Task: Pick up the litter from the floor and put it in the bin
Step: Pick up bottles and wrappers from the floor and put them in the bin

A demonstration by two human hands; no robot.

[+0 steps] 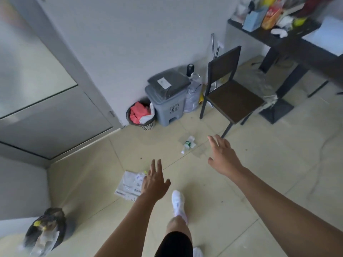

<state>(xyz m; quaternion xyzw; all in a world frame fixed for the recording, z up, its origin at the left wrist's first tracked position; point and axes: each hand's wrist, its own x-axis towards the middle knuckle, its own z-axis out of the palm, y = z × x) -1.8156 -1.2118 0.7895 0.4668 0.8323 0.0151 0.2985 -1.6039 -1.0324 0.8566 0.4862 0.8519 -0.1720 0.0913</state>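
Observation:
A white plastic mailer bag (130,184) lies flat on the tiled floor, partly covered by my left hand (155,182), which hovers over its right edge with fingers spread and empty. Farther on, a crushed plastic bottle with a green label (188,144) lies beside a clear plastic sheet (201,151). My right hand (223,154) reaches out open just right of that bottle, holding nothing. A grey pedal bin (167,106) with its lid shut stands against the wall. Next to it, a small mesh basket (148,125) holds red and white rubbish.
A dark chair (230,97) stands right of the bins, with a black table (289,41) loaded with packets behind it. A full black rubbish bag (46,230) sits at the lower left. A glass door (37,89) fills the left. My white shoe (178,203) steps forward.

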